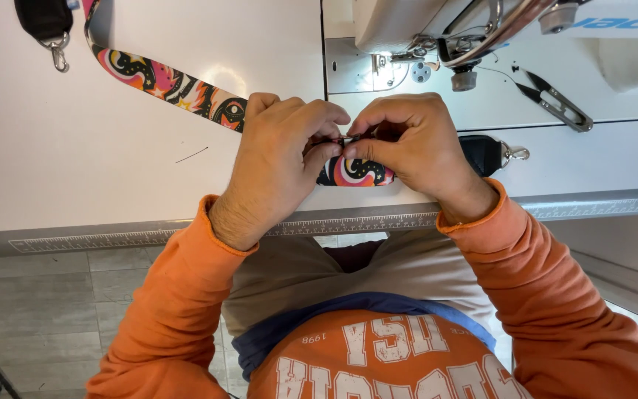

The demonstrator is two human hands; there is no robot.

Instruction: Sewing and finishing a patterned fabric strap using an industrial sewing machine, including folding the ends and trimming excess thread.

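Table edge: a printed ruler strip point(348, 222) runs along the near rim, just under both wrists.
Left hand point(278, 159): fingers curled and pinched shut on the patterned strap point(356, 171).
Right hand point(407, 148): clamped on the same strap, fingertips touching the left's.
Strap: lies across the white table point(75, 148), trailing away to the upper left.
Risk: the pinched fold could slip, I'd judge, since the grip is fingertips only.
Beyond: sewing machine point(437, 37), thread snips point(555, 100) beside it.
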